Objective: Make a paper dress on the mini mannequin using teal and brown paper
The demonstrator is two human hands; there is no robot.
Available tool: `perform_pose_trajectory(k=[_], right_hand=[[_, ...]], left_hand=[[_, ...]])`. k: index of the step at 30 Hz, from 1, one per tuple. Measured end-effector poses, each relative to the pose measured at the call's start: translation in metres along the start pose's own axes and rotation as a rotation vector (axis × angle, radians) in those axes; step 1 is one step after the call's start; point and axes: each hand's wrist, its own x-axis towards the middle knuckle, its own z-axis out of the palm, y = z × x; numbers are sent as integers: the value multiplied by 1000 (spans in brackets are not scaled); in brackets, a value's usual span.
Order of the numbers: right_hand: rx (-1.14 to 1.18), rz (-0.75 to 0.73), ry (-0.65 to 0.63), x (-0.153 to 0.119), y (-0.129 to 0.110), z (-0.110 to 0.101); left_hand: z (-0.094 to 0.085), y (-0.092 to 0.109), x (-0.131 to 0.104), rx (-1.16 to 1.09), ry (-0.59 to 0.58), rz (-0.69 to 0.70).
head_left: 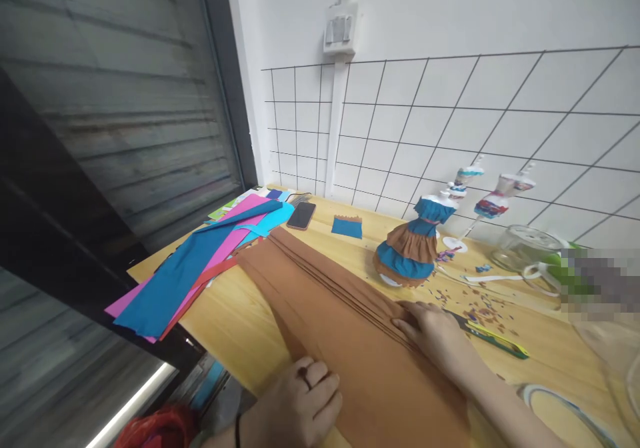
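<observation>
A long sheet of brown crepe paper lies slantwise across the table, with several narrow folds along its right side. My left hand, a dark ring on one finger, is closed on the sheet's near left edge with curled fingers. My right hand pinches the folded right edge, its thumb and fingertips on the pleats. Beyond it stands a dress-shaped figure with ruffled blue and brown paper tiers. A small blue paper piece with a brown scalloped edge lies farther back.
Blue, pink and red paper strips hang over the table's left edge. A phone lies behind the sheet. To the right are a yellow-green handled tool, paper scraps, a glass mug and two decorated cup figures.
</observation>
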Motion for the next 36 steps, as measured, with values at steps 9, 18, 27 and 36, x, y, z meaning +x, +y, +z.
perform_pose_trajectory(k=[9,18,27,36], right_hand=[[76,133,-86,-20,-11,-12],[25,230,-23,-21,-8,-8],[-9,223,-2,-17,-7,-10],[-48,341,212,-79,68,-33]], left_hand=[[1,-29,-7,-25,245,-229],[9,-44,-4,-171,88,-306],[5,-43,-1,-79,64,-222],[6,-50,-2,-149,47,-229]])
